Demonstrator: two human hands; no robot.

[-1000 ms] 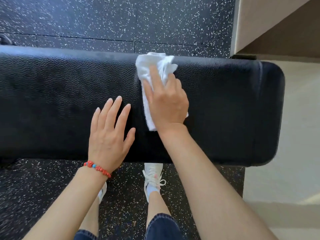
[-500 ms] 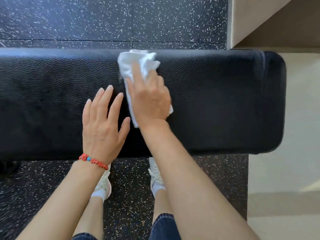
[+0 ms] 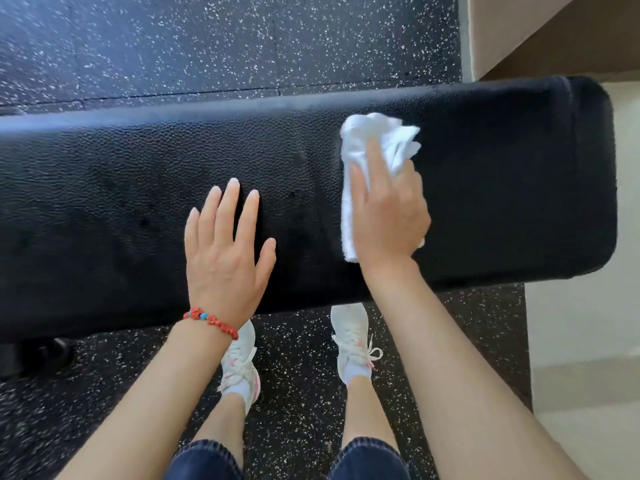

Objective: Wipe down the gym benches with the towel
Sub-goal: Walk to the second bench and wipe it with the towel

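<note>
A long black padded gym bench (image 3: 121,188) runs across the view from left to right. A crumpled white towel (image 3: 381,136) lies on its right half, pressed down by my right hand (image 3: 388,216), whose palm and fingers cover the towel's lower part. My left hand (image 3: 225,258) rests flat on the bench to the left of the towel, fingers spread, holding nothing. A red bead bracelet (image 3: 211,320) circles my left wrist.
Black speckled rubber flooring (image 3: 207,46) lies beyond and below the bench. My feet in white sneakers (image 3: 353,341) stand at the bench's near edge. A beige wall corner (image 3: 519,29) and pale floor (image 3: 581,341) sit to the right, past the bench's rounded end (image 3: 595,174).
My right hand has slid the towel to the right along the bench, away from my left hand. The left hand stays flat on the pad.
</note>
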